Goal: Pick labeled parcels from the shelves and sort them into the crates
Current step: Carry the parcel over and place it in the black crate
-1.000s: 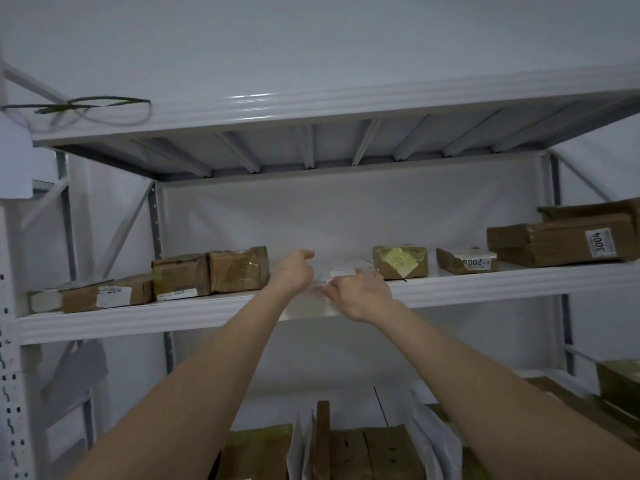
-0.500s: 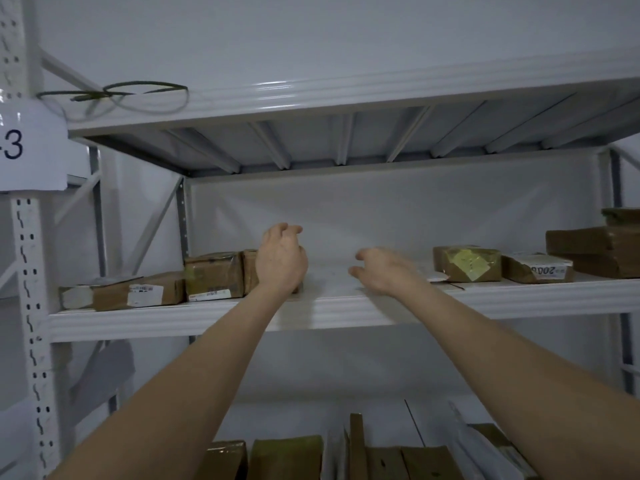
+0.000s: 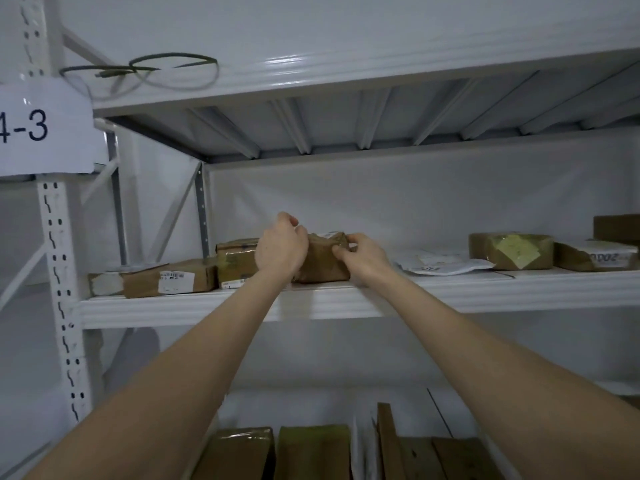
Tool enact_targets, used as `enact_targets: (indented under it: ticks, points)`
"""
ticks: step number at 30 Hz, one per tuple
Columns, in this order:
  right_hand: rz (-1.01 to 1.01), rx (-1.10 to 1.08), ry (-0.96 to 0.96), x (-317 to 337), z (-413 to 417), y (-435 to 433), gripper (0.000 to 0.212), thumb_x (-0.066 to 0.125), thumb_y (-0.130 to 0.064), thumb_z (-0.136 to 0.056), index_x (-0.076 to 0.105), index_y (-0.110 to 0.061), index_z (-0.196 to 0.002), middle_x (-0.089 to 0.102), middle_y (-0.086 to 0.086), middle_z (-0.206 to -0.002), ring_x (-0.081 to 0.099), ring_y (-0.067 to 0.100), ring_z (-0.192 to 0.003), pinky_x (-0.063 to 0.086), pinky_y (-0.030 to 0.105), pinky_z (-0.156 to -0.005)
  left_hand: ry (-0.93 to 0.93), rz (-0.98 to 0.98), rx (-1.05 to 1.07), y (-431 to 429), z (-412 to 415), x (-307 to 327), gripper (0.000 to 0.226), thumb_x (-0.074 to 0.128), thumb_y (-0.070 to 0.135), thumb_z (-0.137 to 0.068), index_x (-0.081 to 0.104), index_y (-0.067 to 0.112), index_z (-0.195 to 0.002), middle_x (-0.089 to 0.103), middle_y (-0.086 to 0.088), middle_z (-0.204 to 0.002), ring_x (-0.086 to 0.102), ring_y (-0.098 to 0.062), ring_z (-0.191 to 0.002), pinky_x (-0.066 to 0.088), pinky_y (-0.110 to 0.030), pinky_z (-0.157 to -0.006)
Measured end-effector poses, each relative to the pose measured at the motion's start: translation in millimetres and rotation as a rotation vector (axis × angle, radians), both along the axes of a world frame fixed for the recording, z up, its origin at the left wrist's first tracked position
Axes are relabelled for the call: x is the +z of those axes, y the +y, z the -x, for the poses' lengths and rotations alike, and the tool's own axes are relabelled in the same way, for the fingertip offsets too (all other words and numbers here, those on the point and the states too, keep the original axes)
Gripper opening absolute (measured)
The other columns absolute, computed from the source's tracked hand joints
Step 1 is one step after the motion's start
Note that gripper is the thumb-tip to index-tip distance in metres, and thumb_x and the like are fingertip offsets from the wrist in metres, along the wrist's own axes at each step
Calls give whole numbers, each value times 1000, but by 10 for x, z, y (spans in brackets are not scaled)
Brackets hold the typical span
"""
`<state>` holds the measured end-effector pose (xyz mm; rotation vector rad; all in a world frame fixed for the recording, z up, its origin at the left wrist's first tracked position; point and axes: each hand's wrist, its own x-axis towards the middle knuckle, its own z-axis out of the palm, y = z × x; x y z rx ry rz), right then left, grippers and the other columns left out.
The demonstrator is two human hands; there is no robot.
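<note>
Two bare forearms reach up to a white metal shelf (image 3: 485, 292). Both hands grip one brown taped parcel (image 3: 323, 263) lying near the shelf's front edge, toward its left end. The left hand (image 3: 281, 251) curls over the parcel's left side and top; the right hand (image 3: 365, 259) pinches its upper right corner, so the parcel lies between the two hands. A second taped box (image 3: 235, 261) touches the parcel's left side, behind the left hand. To the right of the right hand lies a white mailer (image 3: 441, 266), then a parcel with a yellow label (image 3: 510, 251).
</note>
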<state>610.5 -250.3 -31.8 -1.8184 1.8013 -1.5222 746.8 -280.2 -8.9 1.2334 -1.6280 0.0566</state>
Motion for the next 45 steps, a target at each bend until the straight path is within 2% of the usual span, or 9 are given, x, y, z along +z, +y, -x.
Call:
enact_targets:
  ticks: [5, 8, 10, 14, 20, 28, 36, 41, 45]
  points:
    - [89, -89, -138, 8, 91, 194, 40, 46, -56, -92, 56, -17, -93, 64, 5, -101, 58, 26, -101, 42, 33, -82, 328, -75, -220, 155, 109, -72, 38, 53, 38, -94, 51, 14, -125, 60, -8, -122, 57, -27, -110, 48, -39, -94]
    - [110, -121, -217, -3, 102, 369, 49, 45, -62, -89, 57, -15, -89, 66, 7, -98, 60, 27, -94, 48, 40, -86, 570, -243, -331, 269, 132, -130, 50, 61, 36, -89, 52, 9, -130, 59, -7, -127, 56, -26, -114, 46, -39, -99]
    - [92, -98, -266, -51, 90, 493, 47, 50, -61, -86, 59, -15, -88, 67, 7, -94, 63, 27, -91, 52, 45, -85, 613, -317, -392, 356, 130, -184, 41, 64, 30, -86, 61, 5, -119, 66, -8, -117, 62, -25, -105, 50, -39, -95]
    - [97, -47, -386, -175, 117, 758, 34, 62, -49, -83, 59, -17, -96, 65, 3, -99, 64, 24, -94, 55, 46, -84, 626, -378, -494, 647, 156, -246, 24, 65, 20, -88, 65, 7, -108, 69, -7, -104, 65, -23, -99, 53, -35, -91]
    - [41, 24, -464, -430, 161, 1209, 37, 62, -35, -85, 62, -23, -120, 65, 3, -114, 64, 24, -101, 56, 46, -84, 644, -473, -541, 1152, 154, -467, 26, 63, 22, -88, 63, 12, -112, 67, -5, -104, 60, -19, -93, 50, -31, -81]
    - [-88, 137, -673, -853, 190, 1718, 13, 59, -17, -90, 58, -22, -102, 66, 2, -97, 63, 19, -91, 53, 29, -69, 542, -613, -559, 1598, 55, -950, 31, 68, 32, -85, 54, 18, -107, 67, -4, -101, 61, -23, -90, 47, -43, -91]
    - [-295, 140, -749, -1413, 174, 1828, 33, 66, -26, -85, 50, -22, -114, 54, 3, -111, 50, 26, -109, 45, 45, -94, 501, -687, -615, 1687, -121, -1561, 43, 67, 28, -86, 50, 19, -125, 65, -6, -110, 64, -26, -99, 54, -39, -88]
    - [-391, 181, -852, -1843, 77, 1775, 22, 66, -18, -85, 49, -26, -95, 65, 6, -108, 61, 25, -98, 50, 42, -86, 424, -835, -644, 1628, -314, -1947, 46, 65, 36, -87, 53, 27, -130, 66, -4, -116, 61, -27, -107, 51, -40, -91]
    - [-405, 184, -910, -2196, -82, 1764, 35, 60, -4, -85, 53, -17, -117, 71, 6, -103, 68, 22, -93, 55, 37, -75, 518, -843, -606, 1687, -419, -2213, 38, 63, 26, -90, 55, 31, -127, 68, 1, -105, 62, -13, -92, 51, -26, -72]
